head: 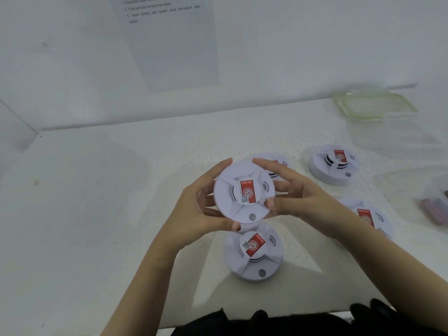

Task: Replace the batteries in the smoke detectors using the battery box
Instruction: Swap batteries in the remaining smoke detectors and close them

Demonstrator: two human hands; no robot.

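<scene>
A round white smoke detector [238, 197] with a red label is held above the table, face up. My left hand [203, 207] grips its left rim and my right hand [298, 197] grips its right rim. Below it a second detector [254, 255] sits on the table. A third detector [334, 164] stands at the right, a fourth [373, 218] lies partly behind my right forearm, and another [276, 161] is mostly hidden behind my right fingers. At the far right edge a clear battery box [436, 209] shows blurred pinkish batteries.
A clear lid with a green rim [374, 104] lies at the back right of the white table [97, 214]. A printed instruction sheet [169, 40] hangs on the wall behind. The table's front edge runs along the bottom, by dark clothing.
</scene>
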